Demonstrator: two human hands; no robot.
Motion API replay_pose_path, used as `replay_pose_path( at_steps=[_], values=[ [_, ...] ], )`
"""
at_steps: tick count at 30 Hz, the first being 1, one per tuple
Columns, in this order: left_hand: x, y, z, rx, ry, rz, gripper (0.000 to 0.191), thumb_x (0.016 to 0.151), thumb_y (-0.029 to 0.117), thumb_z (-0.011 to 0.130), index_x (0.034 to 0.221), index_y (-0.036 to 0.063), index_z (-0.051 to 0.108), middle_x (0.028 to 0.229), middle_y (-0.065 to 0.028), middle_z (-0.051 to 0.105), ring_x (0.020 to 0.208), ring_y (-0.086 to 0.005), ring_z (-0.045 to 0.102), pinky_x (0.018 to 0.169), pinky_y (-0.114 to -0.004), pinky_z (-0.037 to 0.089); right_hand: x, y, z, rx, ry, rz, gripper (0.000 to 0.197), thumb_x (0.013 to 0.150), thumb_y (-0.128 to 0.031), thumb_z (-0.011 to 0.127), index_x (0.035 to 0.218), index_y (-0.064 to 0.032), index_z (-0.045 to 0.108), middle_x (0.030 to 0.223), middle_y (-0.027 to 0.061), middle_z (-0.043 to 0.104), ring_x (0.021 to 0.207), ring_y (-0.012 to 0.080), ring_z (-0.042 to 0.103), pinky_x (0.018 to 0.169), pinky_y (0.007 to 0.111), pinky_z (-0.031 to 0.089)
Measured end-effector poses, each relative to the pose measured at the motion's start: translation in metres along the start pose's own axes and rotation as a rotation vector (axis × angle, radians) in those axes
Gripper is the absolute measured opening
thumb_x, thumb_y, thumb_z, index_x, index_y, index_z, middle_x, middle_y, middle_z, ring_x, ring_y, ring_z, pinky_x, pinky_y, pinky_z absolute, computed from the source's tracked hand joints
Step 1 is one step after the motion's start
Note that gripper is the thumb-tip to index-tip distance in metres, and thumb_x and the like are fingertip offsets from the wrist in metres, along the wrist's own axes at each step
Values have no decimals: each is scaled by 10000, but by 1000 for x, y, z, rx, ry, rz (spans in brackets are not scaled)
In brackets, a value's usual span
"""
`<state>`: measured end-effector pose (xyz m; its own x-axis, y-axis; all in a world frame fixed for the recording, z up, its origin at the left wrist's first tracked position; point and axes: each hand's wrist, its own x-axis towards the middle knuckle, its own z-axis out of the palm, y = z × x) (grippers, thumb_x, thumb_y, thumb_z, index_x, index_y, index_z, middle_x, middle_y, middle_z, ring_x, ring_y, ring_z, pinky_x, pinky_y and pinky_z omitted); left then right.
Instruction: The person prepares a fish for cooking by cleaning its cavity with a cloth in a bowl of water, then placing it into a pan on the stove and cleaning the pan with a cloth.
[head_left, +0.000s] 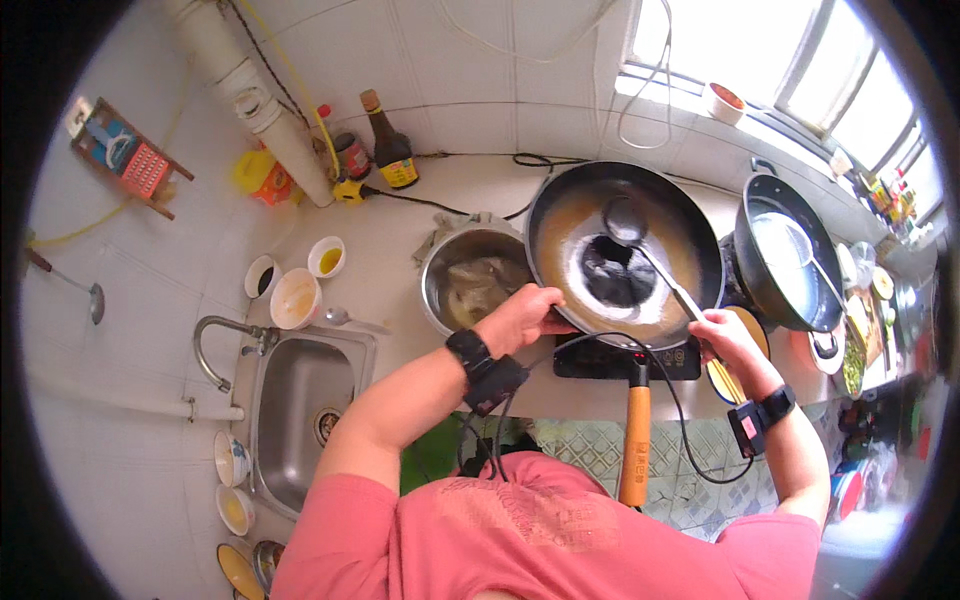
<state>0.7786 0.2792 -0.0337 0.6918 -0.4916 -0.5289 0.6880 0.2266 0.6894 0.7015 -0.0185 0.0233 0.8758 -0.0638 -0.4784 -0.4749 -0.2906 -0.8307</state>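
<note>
A large dark wok (551, 217) with a wooden handle (637, 450) stands on a black induction cooker (585, 364). Brown liquid lies in it around a dark, shiny middle. In my right hand (731, 345) is the handle of a metal ladle (625, 221), whose bowl is inside the wok; thin wooden sticks, apparently chopsticks, show under the same hand. My left hand (525, 319) is at the wok's lower left rim, its fingers partly hidden, so its hold is unclear. Just left of the wok, a steel basin (431, 281) holds pale, wet food.
Right of the wok stands a second dark pan (750, 247) with a strainer (784, 236) in it. Small bowls (296, 298) sit near the steel sink (300, 412) at left. A sauce bottle (391, 146) and a black cable (450, 206) are at the back.
</note>
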Motion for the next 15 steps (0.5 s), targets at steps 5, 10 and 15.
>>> replay_pose_path(
  at_steps=[5,10,15],
  values=[
    [20,-1,21,61,-35,-18,202,774,63,458,920,-53,538,881,-129,571,818,-252,585,740,-398,521,9,25,-26,5,-5,30,139,769,-155,567,683,-58,516,524,5,491,382,86,456,368,214,366],
    [27,0,30,67,-54,-27,195,783,66,450,916,-52,531,879,-126,561,823,-244,580,726,-403,524,18,30,-36,-8,10,33,138,766,-157,572,676,-69,515,531,7,499,386,87,454,372,220,366],
    [35,2,33,54,-31,-9,188,787,68,447,906,-48,536,869,-124,561,822,-241,575,740,-406,518,28,24,-39,-72,11,52,148,763,-162,572,661,-75,510,530,-1,487,386,87,452,371,216,364]
  ],
)
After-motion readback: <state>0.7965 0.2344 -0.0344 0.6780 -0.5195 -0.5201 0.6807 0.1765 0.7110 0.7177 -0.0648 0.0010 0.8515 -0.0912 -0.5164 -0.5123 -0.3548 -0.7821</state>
